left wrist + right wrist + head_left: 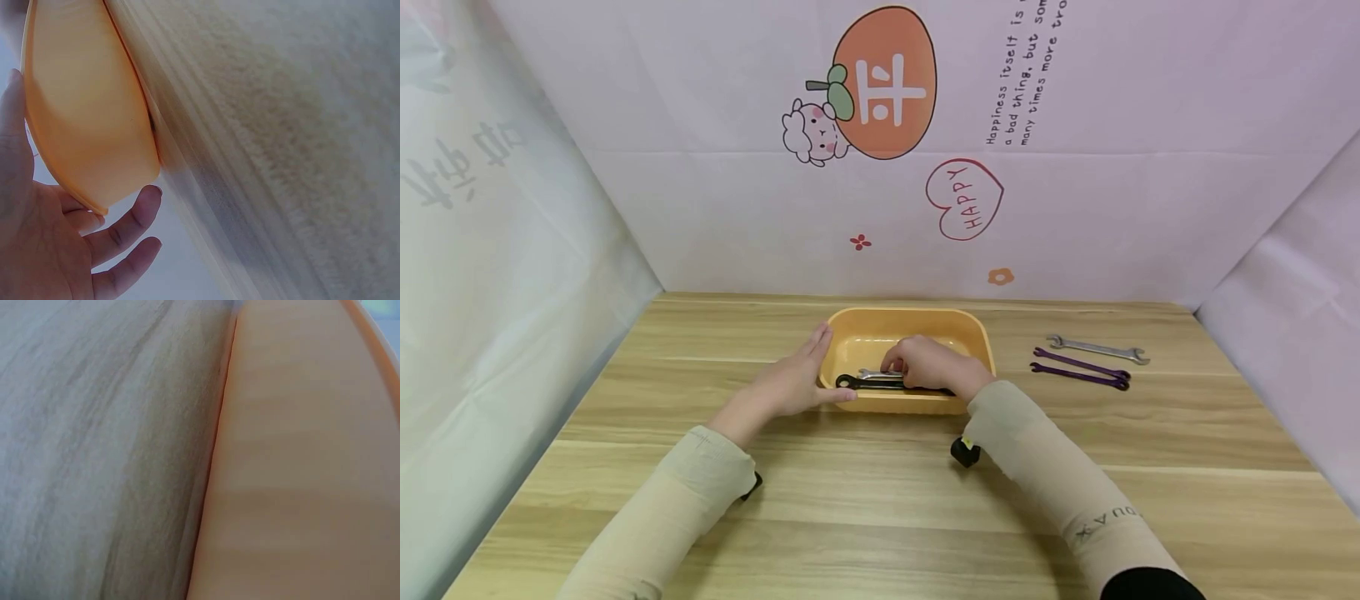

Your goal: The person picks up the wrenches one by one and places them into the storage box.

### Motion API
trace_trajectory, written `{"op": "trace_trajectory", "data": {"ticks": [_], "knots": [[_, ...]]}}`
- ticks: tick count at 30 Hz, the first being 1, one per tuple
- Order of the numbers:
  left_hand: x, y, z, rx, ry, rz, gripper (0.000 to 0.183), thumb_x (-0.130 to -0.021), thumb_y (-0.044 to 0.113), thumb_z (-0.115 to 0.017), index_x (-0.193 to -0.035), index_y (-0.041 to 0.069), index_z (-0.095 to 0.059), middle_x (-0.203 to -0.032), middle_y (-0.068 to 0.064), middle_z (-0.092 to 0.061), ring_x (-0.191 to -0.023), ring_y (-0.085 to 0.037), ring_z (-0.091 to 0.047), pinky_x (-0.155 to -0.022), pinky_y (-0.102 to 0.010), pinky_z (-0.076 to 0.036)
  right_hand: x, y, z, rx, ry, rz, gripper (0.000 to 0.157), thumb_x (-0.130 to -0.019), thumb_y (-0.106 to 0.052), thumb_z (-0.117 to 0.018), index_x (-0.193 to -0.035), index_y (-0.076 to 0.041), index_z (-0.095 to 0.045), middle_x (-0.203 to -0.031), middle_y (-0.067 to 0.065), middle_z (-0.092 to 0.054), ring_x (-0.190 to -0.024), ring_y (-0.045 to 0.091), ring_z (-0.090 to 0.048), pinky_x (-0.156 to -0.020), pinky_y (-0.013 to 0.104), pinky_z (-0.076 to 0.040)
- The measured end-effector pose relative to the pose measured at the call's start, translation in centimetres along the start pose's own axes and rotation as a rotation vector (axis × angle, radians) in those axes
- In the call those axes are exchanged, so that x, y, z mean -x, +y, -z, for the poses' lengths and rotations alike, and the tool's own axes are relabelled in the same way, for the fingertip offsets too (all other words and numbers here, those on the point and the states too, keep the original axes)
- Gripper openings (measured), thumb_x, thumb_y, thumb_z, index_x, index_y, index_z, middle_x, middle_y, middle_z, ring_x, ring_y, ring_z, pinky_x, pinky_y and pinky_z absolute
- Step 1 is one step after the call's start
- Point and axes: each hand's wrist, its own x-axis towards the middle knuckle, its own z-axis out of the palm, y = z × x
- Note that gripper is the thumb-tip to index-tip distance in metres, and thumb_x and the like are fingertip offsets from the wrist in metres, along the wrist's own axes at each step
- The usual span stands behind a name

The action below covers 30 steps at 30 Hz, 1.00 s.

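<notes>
A yellow plastic box stands on the table, its long side toward me. My left hand holds its left front corner, thumb over the front rim and fingers along the left side. In the left wrist view, the outer fingers of the left hand are spread beside the box wall. My right hand reaches inside with bent fingers and pinches a small silver wrench. A black wrench lies along the front inner wall, partly hidden by that hand. The right wrist view shows only the box's outer wall and the tabletop.
To the right of the box, a silver open-end wrench and two purple wrenches, a rear one and a front one, lie on the wooden table. A printed white cloth hangs behind and at both sides.
</notes>
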Motion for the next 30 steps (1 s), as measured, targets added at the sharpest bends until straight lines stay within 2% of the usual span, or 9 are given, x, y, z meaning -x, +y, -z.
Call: {"op": "trace_trajectory", "data": {"ticks": [5,11,17,20,25,30], "knots": [[-0.01,0.01,0.16,-0.002,0.003,-0.002,0.122,-0.087,0.076,-0.061,-0.165,0.007,0.002,-0.171,-0.007,0.009,-0.141,-0.043,-0.042,-0.102,-0.052,-0.049,-0.13,0.01,0.06,-0.013,0.008,-0.012,0.040,-0.085,0.014,-0.062,-0.116,-0.008,-0.078,-0.102,0.006,-0.072,-0.094,0.021,-0.065,-0.086,0.037,-0.055],[-0.20,-0.03,0.31,-0.005,0.009,0.006,0.119,-0.089,0.070,-0.065,-0.165,0.007,0.002,-0.171,-0.007,0.009,-0.140,-0.043,-0.043,-0.106,-0.053,-0.046,-0.44,0.07,0.08,-0.016,0.013,-0.009,0.041,-0.087,0.013,-0.059,-0.117,-0.007,-0.078,-0.103,0.006,-0.073,-0.095,0.021,-0.066,-0.087,0.038,-0.056],[-0.29,-0.12,0.28,-0.007,0.009,0.005,0.120,-0.089,0.071,-0.064,-0.165,0.007,0.003,-0.171,-0.008,0.008,-0.135,-0.044,-0.048,-0.092,-0.050,-0.055,-0.49,-0.11,0.28,0.001,0.006,-0.010,0.040,-0.089,0.013,-0.058,-0.117,-0.008,-0.079,-0.104,0.006,-0.074,-0.096,0.021,-0.067,-0.089,0.038,-0.056],[-0.41,-0.17,0.21,-0.011,0.009,0.008,0.121,-0.087,0.074,-0.062,-0.165,0.007,0.002,-0.171,-0.007,0.009,-0.135,-0.043,-0.049,-0.090,-0.049,-0.056,-0.48,-0.16,0.38,0.013,0.004,-0.005,0.040,-0.089,0.014,-0.058,-0.117,-0.006,-0.079,-0.105,0.007,-0.074,-0.097,0.022,-0.068,-0.089,0.038,-0.056],[-0.43,-0.20,0.13,-0.010,0.004,0.006,0.124,-0.085,0.079,-0.060,-0.165,0.007,0.002,-0.171,-0.006,0.009,-0.138,-0.043,-0.045,-0.098,-0.051,-0.052,-0.42,-0.12,0.35,0.019,0.006,0.013,0.042,-0.088,0.015,-0.056,-0.117,-0.005,-0.079,-0.106,0.008,-0.075,-0.098,0.023,-0.069,-0.090,0.038,-0.056],[-0.44,-0.26,-0.10,-0.008,-0.004,0.013,0.123,-0.086,0.076,-0.062,-0.165,0.008,0.003,-0.171,-0.005,0.010,-0.138,-0.043,-0.045,-0.101,-0.052,-0.050,-0.34,0.02,0.11,0.015,0.003,0.040,0.044,-0.088,0.015,-0.055,-0.117,-0.006,-0.079,-0.107,0.007,-0.076,-0.099,0.022,-0.070,-0.089,0.038,-0.057]]}}
